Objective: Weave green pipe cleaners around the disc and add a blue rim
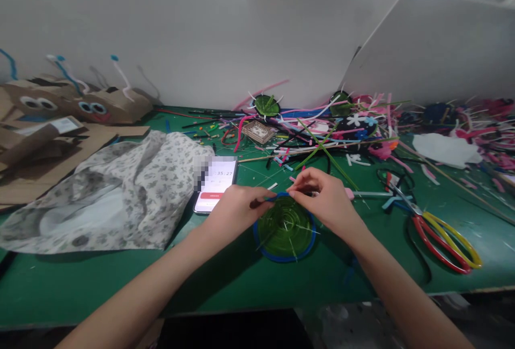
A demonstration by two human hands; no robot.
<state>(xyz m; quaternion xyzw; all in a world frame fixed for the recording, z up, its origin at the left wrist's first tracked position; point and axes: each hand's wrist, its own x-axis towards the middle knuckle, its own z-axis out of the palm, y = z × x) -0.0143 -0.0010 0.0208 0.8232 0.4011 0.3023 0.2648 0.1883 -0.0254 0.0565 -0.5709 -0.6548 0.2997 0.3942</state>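
A round green coiled disc (286,233) with a blue rim and thin pale spokes stands in front of me, a little above or on the green table; I cannot tell which. My left hand (239,206) pinches the blue rim at its upper left between thumb and fingers. At the upper right of the same rim, my right hand (322,198) closes thumb and fingertips on the edge. The rim looks like a blue pipe cleaner, partly hidden under my fingertips. A phone (204,206) with a timer on its screen lies just behind my left hand.
Red-and-yellow-handled scissors (446,244) lie right. Patterned cloth (140,193) spreads left, near cardboard figures (100,104) with eyes. Behind are heaped pipe cleaners (317,134), two similar green discs (266,105) and a small ornate box (257,132). White tissue (446,149) sits back right.
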